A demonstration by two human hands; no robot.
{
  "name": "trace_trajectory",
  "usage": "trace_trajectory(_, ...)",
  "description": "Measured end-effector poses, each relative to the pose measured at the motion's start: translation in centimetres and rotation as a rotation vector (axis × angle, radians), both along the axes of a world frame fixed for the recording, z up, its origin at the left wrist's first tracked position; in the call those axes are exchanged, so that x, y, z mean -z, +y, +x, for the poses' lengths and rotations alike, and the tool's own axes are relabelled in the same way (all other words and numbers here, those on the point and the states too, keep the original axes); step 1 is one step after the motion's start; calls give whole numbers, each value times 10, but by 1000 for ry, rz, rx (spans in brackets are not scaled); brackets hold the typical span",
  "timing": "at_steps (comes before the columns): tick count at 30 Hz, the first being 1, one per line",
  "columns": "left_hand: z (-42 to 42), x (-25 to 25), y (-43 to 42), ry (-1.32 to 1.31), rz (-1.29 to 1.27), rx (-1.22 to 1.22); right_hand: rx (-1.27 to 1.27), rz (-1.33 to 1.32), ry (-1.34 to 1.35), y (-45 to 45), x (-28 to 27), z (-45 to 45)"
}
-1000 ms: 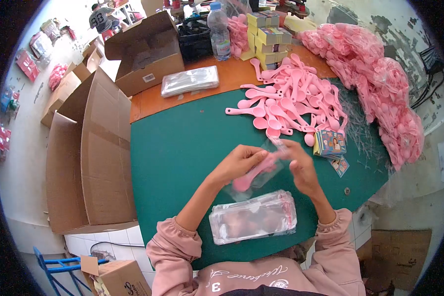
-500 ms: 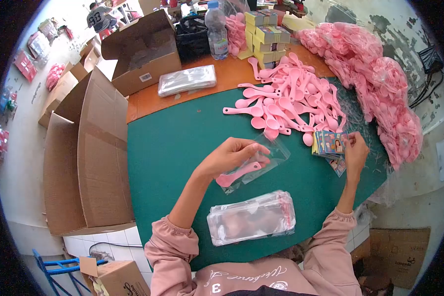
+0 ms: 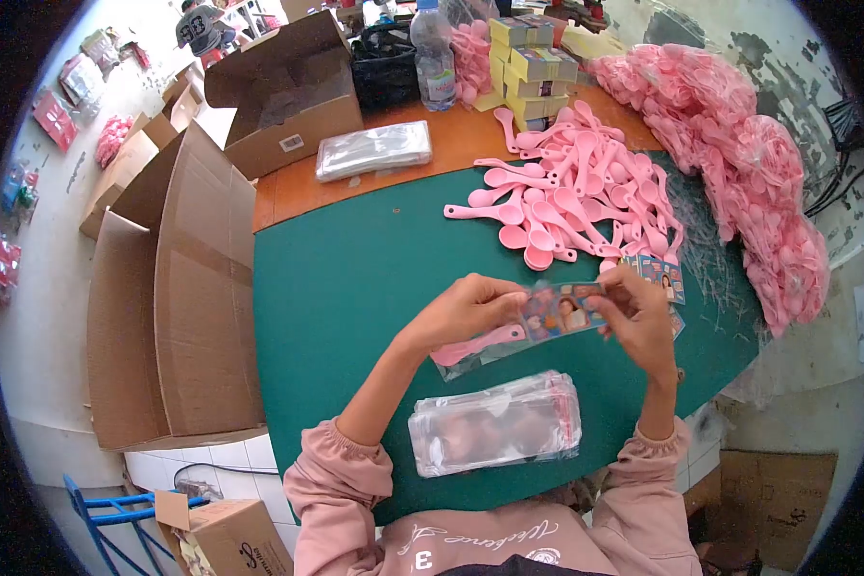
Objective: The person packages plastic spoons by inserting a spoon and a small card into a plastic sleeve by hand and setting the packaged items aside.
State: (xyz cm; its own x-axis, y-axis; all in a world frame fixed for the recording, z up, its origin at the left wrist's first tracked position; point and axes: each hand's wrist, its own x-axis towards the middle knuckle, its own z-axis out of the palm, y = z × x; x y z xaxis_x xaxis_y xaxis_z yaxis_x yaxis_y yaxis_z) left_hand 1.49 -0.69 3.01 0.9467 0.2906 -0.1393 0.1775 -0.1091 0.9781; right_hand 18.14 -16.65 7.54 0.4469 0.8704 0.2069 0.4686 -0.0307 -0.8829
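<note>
My left hand (image 3: 468,309) pinches a clear plastic bag (image 3: 463,366) over the green table mat. Inside the bag lies one pink spoon (image 3: 478,346), partly covered by my fingers. A colourful printed card (image 3: 566,313) is between the fingers of my right hand (image 3: 640,322), held against the bag's right end. Whether the card is inside the bag's mouth, I cannot tell. Behind my right hand is a small pile of similar cards (image 3: 669,275). A heap of loose pink spoons (image 3: 576,197) lies beyond both hands, and a stack of clear bags (image 3: 490,429) is nearer my body.
Large bagged bundles of pink spoons (image 3: 739,163) line the right edge. At the back are stacked card bundles (image 3: 538,72), a water bottle (image 3: 436,62) and a pack of clear bags (image 3: 374,152). Open cardboard boxes (image 3: 197,298) stand left. A person (image 3: 202,29) sits far off.
My right hand has come left from the card pile, bringing a card to the bag. The left hand still holds the bag with the spoon; the view has shifted slightly.
</note>
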Motion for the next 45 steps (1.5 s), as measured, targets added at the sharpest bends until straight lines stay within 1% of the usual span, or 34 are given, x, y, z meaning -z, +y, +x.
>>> trace_trajectory(2,2,1,-7,-77,178,30,-144,-179,98,4,0,-7)
trace_trajectory(3,3,0,-11,-77,178,31,-144,-179,99,6,1,-9)
trace_trajectory(5,6,-2,-19,-79,248,45,-362,-252,-199,11,10,-12)
trace_trajectory(6,5,-3,-21,-79,247,45,-362,-253,-199,15,17,-14)
trace_trajectory(8,4,-4,-25,4,459,100,-401,-13,-338,19,29,-18)
trace_trajectory(9,3,-9,-25,3,458,99,-402,-110,-248,17,29,-17)
trace_trajectory(10,0,-17,-25,57,471,106,-403,-111,-247,16,31,-15)
trace_trajectory(12,-8,-22,-13,110,486,110,-367,-250,151,15,39,-6)
trace_trajectory(13,-15,-20,0,128,470,208,-370,-250,149,13,40,-1)
trace_trajectory(14,-22,-15,13,147,454,307,-299,-252,199,11,41,4)
trace_trajectory(15,-26,4,26,-28,173,372,-228,-253,249,10,42,6)
trace_trajectory(16,-27,19,29,-29,176,372,-228,-251,248,12,44,7)
trace_trajectory(18,-29,34,25,-101,-250,170,-233,-214,355,14,44,9)
trace_trajectory(19,-30,34,21,-82,-370,67,-233,-216,352,14,40,6)
trace_trajectory(21,-30,29,22,-44,-376,72,-184,-255,545,16,30,-6)
trace_trajectory(22,-30,29,22,-7,-379,77,-187,-258,543,16,30,-5)
trace_trajectory(23,-30,30,21,-10,-378,73,-195,-233,462,16,31,-4)
trace_trajectory(24,-30,32,19,-88,-318,48,-202,-205,381,18,33,-2)
trace_trajectory(25,-31,34,15,-164,-258,23,-205,-205,380,20,36,-2)
trace_trajectory(26,-29,35,7,-163,-258,21,-161,-139,270,22,40,-1)
trace_trajectory(27,-27,37,-6,-204,-4,-286,-116,-72,161,23,42,0)
trace_trajectory(28,-27,39,-17,-238,258,-589,-116,-69,164,28,41,-3)
trace_trajectory(29,-30,54,-20,-171,205,-596,-53,41,-67,37,39,-12)
trace_trajectory(30,-33,48,-25,-166,214,-599,10,154,-297,44,37,-20)
trace_trajectory(31,-37,36,-31,-158,-224,-519,-83,58,-192,48,35,-29)
trace_trajectory(32,-40,29,-34,-146,-657,-423,-86,64,-185,49,35,-34)
trace_trajectory(33,-44,31,-35,-128,-753,-363,-271,67,-274,48,35,-39)
trace_trajectory(34,-48,31,-37,-123,-754,-369,-456,67,-364,45,36,-43)
trace_trajectory(35,-52,28,-40,-80,-735,-387,-536,-3,-382,41,38,-46)
trace_trajectory(38,-60,26,-40,-13,-678,-392,-508,-93,-266,32,38,-54)
trace_trajectory(40,-61,30,-37,-12,-619,-349,-462,-84,-262,32,42,-58)
trace_trajectory(42,-61,30,-37,-4,-616,-338,-515,-55,-411,36,45,-59)
trace_trajectory(43,-61,29,-38,5,-608,-330,-514,-57,-411,37,49,-60)
trace_trajectory(45,-60,29,-38,18,-602,-328,-537,-35,-514,40,54,-61)
